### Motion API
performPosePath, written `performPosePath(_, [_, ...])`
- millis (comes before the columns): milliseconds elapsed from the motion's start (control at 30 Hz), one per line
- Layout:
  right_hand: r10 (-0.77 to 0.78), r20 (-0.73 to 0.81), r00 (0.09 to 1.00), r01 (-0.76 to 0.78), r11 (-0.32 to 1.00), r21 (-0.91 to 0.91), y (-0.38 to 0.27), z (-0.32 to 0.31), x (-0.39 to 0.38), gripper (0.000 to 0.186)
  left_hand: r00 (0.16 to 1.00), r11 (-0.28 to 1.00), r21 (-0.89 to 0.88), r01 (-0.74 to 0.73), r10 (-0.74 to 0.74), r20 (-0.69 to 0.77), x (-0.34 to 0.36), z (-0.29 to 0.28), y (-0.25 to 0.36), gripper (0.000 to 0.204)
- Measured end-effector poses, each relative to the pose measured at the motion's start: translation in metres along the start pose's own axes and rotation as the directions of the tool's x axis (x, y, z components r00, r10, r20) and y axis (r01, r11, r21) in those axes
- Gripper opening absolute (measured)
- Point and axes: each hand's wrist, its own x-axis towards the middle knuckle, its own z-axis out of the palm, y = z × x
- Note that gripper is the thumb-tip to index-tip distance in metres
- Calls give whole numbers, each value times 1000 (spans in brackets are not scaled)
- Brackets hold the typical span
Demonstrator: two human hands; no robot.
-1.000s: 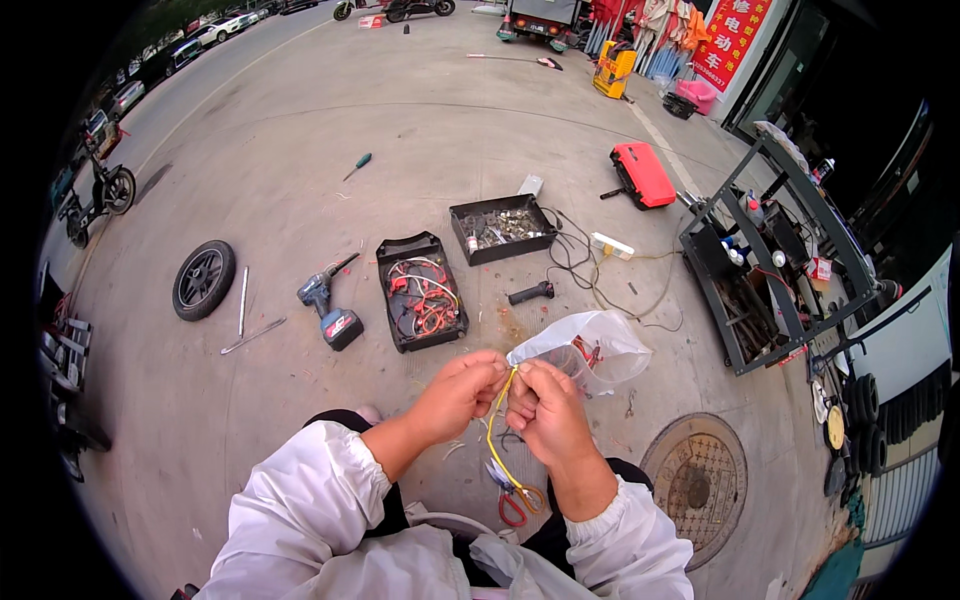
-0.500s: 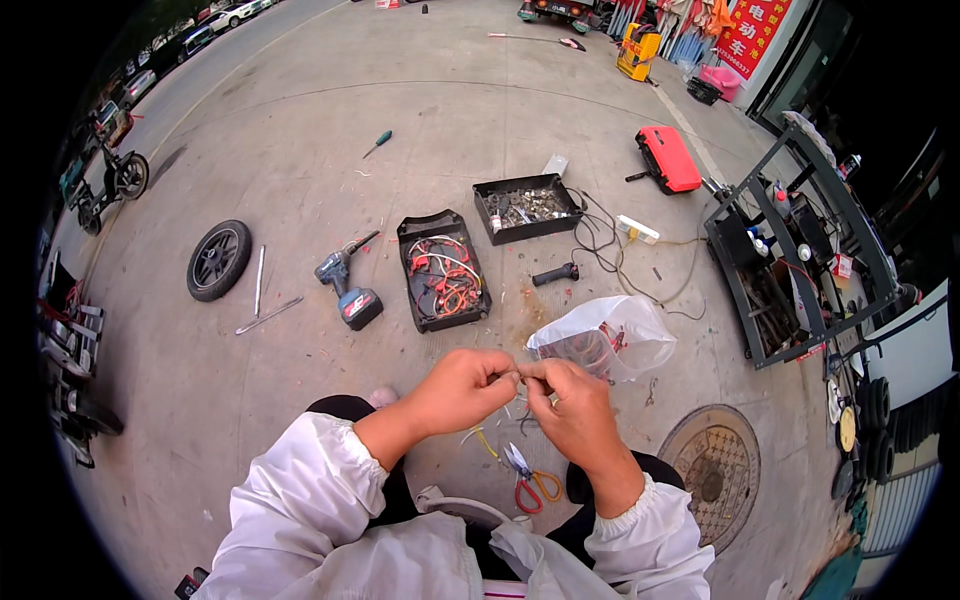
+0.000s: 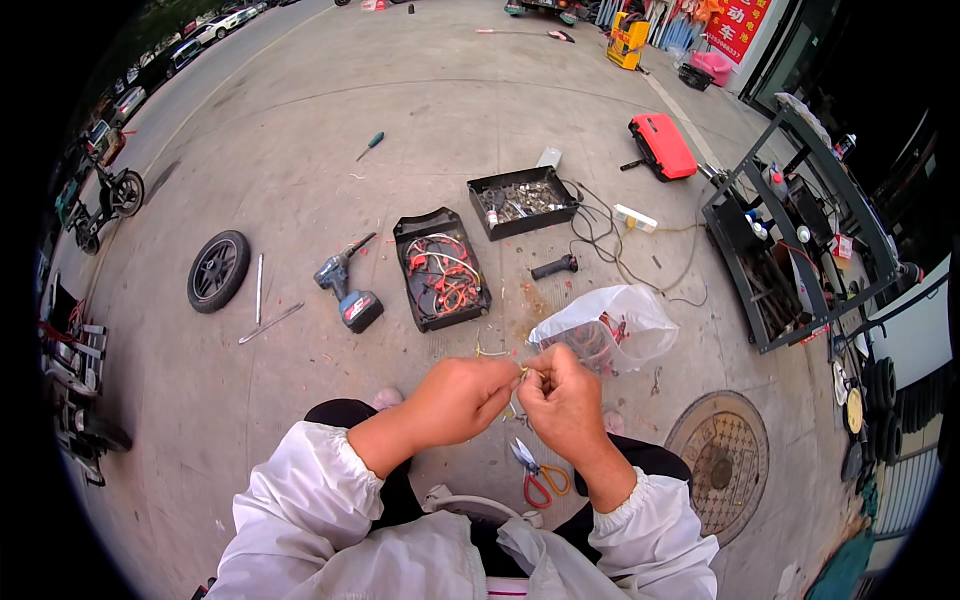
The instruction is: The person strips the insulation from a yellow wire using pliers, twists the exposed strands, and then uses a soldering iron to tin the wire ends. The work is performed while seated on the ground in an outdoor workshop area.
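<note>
We have both hands up at chest height over our knees: left hand (image 3: 455, 398) and right hand (image 3: 562, 400) meet fingertip to fingertip, each pinched shut on the thin yellowish wire ends (image 3: 522, 372) held between them, knuckles nearly touching. It looks like a twist-join of two fine conductors, mid-splice; the joint itself is too small to read. Next move, as we judge it, calls for keeping both pinches tight and rolling the ends together evenly, no slack, then something to cut or cover the joint. Just below the hands, on the concrete ground (image 3: 300, 130) between our legs, lie the orange-handled scissors (image 3: 535, 475), within easy reach of the right hand. Just beyond the right hand sits the clear plastic bag of small parts (image 3: 610, 330), mouth toward us. Further out, left of centre, is the open black plastic case full of red and white wiring (image 3: 440, 268), with the blue and black cordless drill (image 3: 345, 290) beside it on its left. Past that, the black metal tray of loose hardware (image 3: 522, 200) and a tangle of black cable with a short black cylindrical handle (image 3: 555, 267) near it. Far left lies a small black rubber wheel (image 3: 217, 270); far back, a red plastic tool case (image 3: 661, 146); to the right, a dark metal shelf rack (image 3: 790, 250).
</note>
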Motion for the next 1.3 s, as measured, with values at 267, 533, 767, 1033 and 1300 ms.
performPosePath(267, [21,-30,999,-20,999,41,-4,-3,-1,10,999,999,-19,-41,42,27,0,-7,3,7])
performPosePath(533, [-44,231,972,36,999,40,-9,-23,4,8,997,995,-83,52,-47,61,-6,-7,0,9])
performPosePath(767, [-45,492,869,18,998,59,8,-27,5,24,969,978,-154,139,-102,223,-11,-12,-9,14])
performPosePath(1033, [162,659,734,-397,891,222,0,-25,11,26,860,735,-485,474,-270,433,-14,-18,-13,21])
performPosePath(1300, [400,533,746,-660,338,671,3,1,14,20,629,163,-755,635,-676,384,6,15,4,33])
